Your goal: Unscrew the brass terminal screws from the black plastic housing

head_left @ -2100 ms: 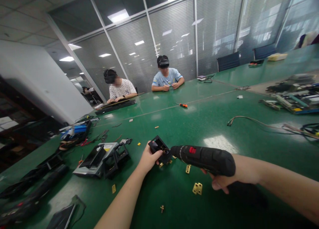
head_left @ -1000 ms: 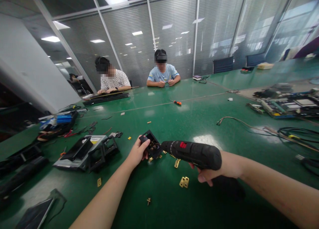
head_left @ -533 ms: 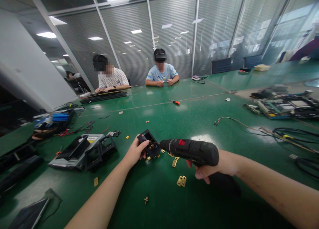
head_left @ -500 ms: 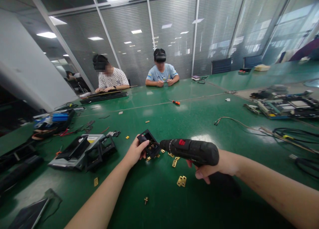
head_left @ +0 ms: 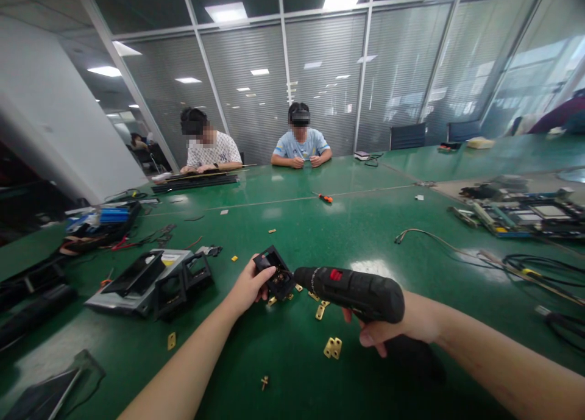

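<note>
Fingers of the left hand [head_left: 245,288] pinch a small black frame [head_left: 282,272], thumb on top, and hold it tilted over the bench [head_left: 361,225]. Fingers of the right hand [head_left: 378,333] curl around the grip of a black drill [head_left: 359,295]. Its nose points at the right edge of the frame; whether they touch, I cannot tell. Gold bits show inside the frame, so the work on it looks partway done, but they are too small to tell if any are tight. More gold plates [head_left: 319,311] lie loose near the frame, and a gold pair [head_left: 333,348] sits closer in, so these look unused. The frame looks like hard, dull plastic, boxy with square corners. The plates are flat, shiny metal with round holes. The drill is fat and round, with a red patch on its side. The bench is smooth, green and glossy.
</note>
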A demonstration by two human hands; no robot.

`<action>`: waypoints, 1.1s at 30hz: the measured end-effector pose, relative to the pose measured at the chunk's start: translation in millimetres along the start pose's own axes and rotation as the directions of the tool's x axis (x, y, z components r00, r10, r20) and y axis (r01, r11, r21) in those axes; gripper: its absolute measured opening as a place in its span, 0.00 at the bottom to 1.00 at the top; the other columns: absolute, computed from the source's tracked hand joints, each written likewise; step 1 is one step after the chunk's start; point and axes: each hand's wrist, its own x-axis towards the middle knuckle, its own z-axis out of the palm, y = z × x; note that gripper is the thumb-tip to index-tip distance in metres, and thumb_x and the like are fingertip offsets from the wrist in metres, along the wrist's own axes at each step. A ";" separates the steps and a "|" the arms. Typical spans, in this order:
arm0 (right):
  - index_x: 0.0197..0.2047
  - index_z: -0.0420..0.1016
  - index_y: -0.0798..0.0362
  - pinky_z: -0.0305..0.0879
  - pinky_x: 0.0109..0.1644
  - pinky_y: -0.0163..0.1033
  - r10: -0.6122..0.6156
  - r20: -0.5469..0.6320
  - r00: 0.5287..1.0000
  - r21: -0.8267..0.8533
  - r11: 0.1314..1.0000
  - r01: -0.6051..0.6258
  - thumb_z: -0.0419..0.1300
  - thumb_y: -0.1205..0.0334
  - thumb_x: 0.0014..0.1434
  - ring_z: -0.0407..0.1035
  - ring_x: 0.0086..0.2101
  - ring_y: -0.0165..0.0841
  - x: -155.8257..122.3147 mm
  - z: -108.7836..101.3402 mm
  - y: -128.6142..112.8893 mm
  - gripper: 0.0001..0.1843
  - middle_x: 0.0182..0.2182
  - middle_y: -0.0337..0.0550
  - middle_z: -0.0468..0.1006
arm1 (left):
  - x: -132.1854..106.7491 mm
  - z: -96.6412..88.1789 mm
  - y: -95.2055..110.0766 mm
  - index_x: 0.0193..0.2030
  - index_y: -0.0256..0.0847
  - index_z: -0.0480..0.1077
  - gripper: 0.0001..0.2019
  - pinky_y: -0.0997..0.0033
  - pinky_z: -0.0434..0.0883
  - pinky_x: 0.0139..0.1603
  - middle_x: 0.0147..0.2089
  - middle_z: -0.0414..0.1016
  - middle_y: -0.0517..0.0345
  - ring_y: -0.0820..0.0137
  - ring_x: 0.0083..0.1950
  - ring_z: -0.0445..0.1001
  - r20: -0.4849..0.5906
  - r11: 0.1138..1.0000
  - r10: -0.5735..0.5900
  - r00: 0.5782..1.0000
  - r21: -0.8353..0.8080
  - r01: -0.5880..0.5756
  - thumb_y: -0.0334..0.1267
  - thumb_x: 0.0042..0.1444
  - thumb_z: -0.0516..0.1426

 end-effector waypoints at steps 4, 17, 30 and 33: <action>0.39 0.71 0.56 0.72 0.24 0.30 -0.007 -0.003 1.000 -0.010 1.000 0.007 0.80 0.62 0.44 0.74 0.23 0.26 0.2 0.9 0.4 0.25 0.30 0.33 0.74 | -1.2 -0.1 0.9 0.53 0.42 0.63 0.27 0.79 0.61 0.15 0.25 0.74 0.66 0.73 0.18 0.70 0.001 1.000 0.013 1.000 -0.006 -0.013 0.57 0.57 0.63; 0.53 0.74 0.55 0.71 0.24 0.30 -0.006 0.001 1.000 0.088 0.996 0.006 0.80 0.61 0.41 0.74 0.22 0.27 4.0 -9.5 10.5 0.37 0.32 0.34 0.77 | 1.8 -2.0 -5.1 0.53 0.42 0.62 0.25 0.80 0.58 0.14 0.27 0.76 0.64 0.74 0.17 0.70 0.022 1.000 0.020 1.000 0.000 -0.020 0.57 0.59 0.62; 0.48 0.79 0.59 0.71 0.39 0.38 -0.077 -0.035 0.996 -0.023 0.997 0.077 0.77 0.58 0.46 0.77 0.31 0.33 2.3 -14.0 7.0 0.27 0.31 0.41 0.81 | 4.4 -4.1 -5.0 0.53 0.43 0.61 0.27 0.79 0.57 0.14 0.25 0.75 0.66 0.74 0.16 0.68 0.060 0.999 0.042 0.997 -0.010 -0.041 0.57 0.57 0.63; 0.50 0.80 0.56 0.71 0.44 0.41 -0.095 -0.047 0.994 -0.047 0.995 0.093 0.79 0.60 0.44 0.77 0.36 0.34 2.0 -14.1 6.3 0.29 0.35 0.43 0.82 | 4.5 -7.0 -4.7 0.53 0.43 0.60 0.29 0.79 0.58 0.15 0.25 0.74 0.67 0.74 0.16 0.68 0.105 0.999 0.052 0.993 -0.006 -0.052 0.56 0.54 0.65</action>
